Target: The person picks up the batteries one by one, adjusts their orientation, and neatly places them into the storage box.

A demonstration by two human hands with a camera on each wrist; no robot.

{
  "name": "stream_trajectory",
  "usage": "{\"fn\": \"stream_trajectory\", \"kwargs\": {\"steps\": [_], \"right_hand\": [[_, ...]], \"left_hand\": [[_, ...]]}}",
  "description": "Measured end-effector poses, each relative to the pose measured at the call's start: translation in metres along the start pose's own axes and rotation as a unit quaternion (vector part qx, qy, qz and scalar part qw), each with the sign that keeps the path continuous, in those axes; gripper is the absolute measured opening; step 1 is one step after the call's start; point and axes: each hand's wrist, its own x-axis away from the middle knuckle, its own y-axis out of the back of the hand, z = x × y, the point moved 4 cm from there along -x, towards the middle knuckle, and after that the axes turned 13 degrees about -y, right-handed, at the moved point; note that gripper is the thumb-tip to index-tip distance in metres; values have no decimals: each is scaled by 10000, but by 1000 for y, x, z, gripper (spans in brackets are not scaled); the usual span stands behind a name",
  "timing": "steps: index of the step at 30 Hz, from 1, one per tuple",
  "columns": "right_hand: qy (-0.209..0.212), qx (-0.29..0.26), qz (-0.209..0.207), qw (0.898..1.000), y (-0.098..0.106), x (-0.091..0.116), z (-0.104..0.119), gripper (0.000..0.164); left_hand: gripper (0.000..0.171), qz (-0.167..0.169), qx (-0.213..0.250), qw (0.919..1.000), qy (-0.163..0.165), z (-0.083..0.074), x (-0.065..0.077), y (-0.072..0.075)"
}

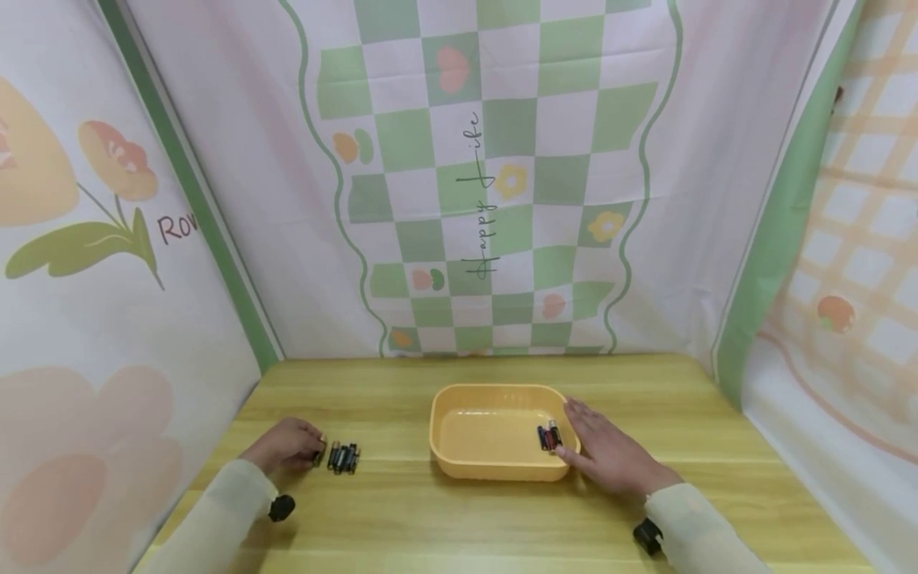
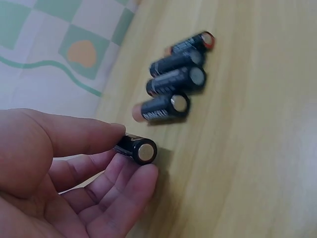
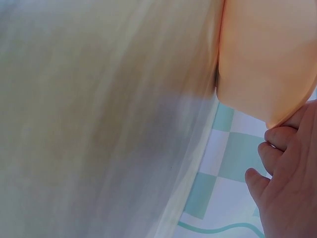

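The left fingers (image 2: pixel 132 191) are clamped on a single dark battery (image 2: pixel 136 148), its flat metallic end facing outward. Whether this battery touches the counter (image 1: pixel 387 518) I cannot tell. The left hand (image 1: pixel 287 445) lies near the counter's left edge.

Just beside the held battery, across a narrow gap, four dark batteries (image 2: pixel 173 82) lie side by side on the counter; the nearest bears pale lettering, and the farthest shows a red ring at one end.

The right hand (image 1: pixel 613 454) rests at the right end of a yellow tray (image 1: pixel 502 470). Its fingers are extended along the rim, with the thumb spread apart from them near the front right corner. Inside the tray, close to the right wall, lies a small cluster of batteries (image 1: pixel 551 437), one of them red; the tray's bare floor extends leftward from them.

A broad stretch of counter separates the row from the tray. A narrower strip runs between the tray's far wall and the counter's back edge, behind which hangs a checked cloth (image 1: pixel 566 191). To the right of the right hand, more counter reaches to its slanting side edge. Pale sleeves (image 1: pixel 215 510) cover both forearms.
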Motion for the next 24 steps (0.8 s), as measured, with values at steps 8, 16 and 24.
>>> {"fn": "stream_trajectory", "kwargs": {"steps": [8, 16, 24], "right_hand": [[-31, -22, -7, 10000, -1, 0, -2, 80], [7, 22, -82, 10000, -3, 0, -2, 79], [-19, 33, -39, 10000, -2, -1, -1, 79]], "left_hand": [[21, 76, 779, 9969, -124, -7, 1, -1], [27, 203, 1285, 9913, -190, -12, 2, -3], [34, 452, 2022, 9780, -251, -21, -2, -5]]}}
